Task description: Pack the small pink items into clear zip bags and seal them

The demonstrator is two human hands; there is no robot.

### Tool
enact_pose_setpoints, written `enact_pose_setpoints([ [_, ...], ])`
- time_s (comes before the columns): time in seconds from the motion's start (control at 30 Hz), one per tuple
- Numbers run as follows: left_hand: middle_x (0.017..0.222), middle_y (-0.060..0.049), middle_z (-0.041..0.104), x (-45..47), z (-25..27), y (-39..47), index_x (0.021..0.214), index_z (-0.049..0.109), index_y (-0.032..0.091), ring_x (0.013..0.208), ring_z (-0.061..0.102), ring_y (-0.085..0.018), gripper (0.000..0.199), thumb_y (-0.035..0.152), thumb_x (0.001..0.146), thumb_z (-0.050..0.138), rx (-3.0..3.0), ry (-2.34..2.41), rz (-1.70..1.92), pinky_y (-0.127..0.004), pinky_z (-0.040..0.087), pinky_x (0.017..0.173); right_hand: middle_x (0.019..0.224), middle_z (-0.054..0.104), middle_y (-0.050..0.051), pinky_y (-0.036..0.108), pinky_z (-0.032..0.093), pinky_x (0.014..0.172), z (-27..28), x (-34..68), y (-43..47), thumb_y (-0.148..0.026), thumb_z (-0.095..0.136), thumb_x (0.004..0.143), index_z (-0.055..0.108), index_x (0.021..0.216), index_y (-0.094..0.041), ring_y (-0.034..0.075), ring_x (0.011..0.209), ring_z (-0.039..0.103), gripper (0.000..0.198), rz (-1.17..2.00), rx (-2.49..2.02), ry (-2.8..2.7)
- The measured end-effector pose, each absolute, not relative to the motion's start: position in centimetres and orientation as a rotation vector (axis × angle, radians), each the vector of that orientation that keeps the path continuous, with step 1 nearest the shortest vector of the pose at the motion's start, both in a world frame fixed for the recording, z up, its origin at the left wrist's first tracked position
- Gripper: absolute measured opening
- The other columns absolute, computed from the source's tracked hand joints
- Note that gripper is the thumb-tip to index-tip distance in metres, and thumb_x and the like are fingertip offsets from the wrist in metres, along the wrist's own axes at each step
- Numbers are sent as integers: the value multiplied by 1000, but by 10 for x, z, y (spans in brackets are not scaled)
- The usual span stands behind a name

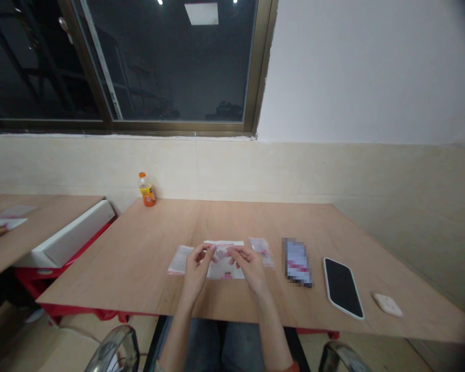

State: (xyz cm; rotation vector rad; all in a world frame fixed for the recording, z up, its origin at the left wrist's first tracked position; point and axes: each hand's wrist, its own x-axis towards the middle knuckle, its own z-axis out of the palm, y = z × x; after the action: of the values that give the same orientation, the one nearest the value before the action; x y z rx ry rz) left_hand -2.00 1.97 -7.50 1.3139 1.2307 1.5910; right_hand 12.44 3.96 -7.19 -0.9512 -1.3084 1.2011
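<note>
My left hand (pixel 199 260) and my right hand (pixel 247 262) are raised just above the table, facing each other. Thumbs and fingertips pinch a small clear plastic bag (pixel 221 251) between them, with a thin red line along its top. Its contents are too small to make out. Under the hands lies a white sheet (pixel 216 273) with a small pink cluster (pixel 227 276) near its front edge. A clear plastic bag (pixel 179 260) lies left of my left hand. Beyond my right hand is another clear bag (pixel 261 250) with pink bits inside.
On the wooden table (pixel 139 279), right of the hands, lie a blurred-out phone (pixel 296 262), a white-edged phone (pixel 343 287) and a white case (pixel 388 304). An orange drink bottle (pixel 147 191) stands at the back left. A second table (pixel 58 217) is at left.
</note>
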Motion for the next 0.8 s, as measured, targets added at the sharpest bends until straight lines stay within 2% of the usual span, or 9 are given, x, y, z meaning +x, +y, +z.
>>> enact_pose_setpoints([
  [0.13, 56, 3, 49, -13, -72, 15, 67, 53, 16, 56, 48, -11, 31, 43, 82, 50, 1318, 1322, 1687, -19, 37, 54, 62, 64, 2, 23, 38, 50, -67, 120, 36, -41, 66, 70, 68, 73, -17, 12, 53, 51, 25, 1215, -907, -1253],
  [0.3, 52, 6, 43, -10, -65, 10, 70, 52, 17, 49, 43, -9, 30, 42, 85, 46, 1315, 1417, 1700, -18, 35, 50, 64, 64, 1, 23, 37, 49, -60, 112, 32, -40, 65, 71, 67, 73, -17, 11, 51, 49, 22, 1250, -888, -1217],
  [0.53, 60, 0, 57, -15, -64, 13, 68, 59, 15, 60, 54, -13, 25, 37, 80, 55, 1361, 1364, 1725, -21, 41, 57, 56, 56, -2, 22, 35, 48, -63, 112, 32, -40, 62, 75, 65, 78, -18, 9, 49, 45, 23, 1213, -879, -1180],
  [0.8, 66, -1, 64, -22, -72, 20, 69, 64, 15, 65, 58, -13, 17, 31, 71, 66, 1206, 1227, 1744, -22, 45, 63, 59, 57, -2, 22, 36, 49, -62, 113, 32, -41, 66, 70, 63, 70, -18, 10, 51, 47, 24, 1161, -904, -1067],
])
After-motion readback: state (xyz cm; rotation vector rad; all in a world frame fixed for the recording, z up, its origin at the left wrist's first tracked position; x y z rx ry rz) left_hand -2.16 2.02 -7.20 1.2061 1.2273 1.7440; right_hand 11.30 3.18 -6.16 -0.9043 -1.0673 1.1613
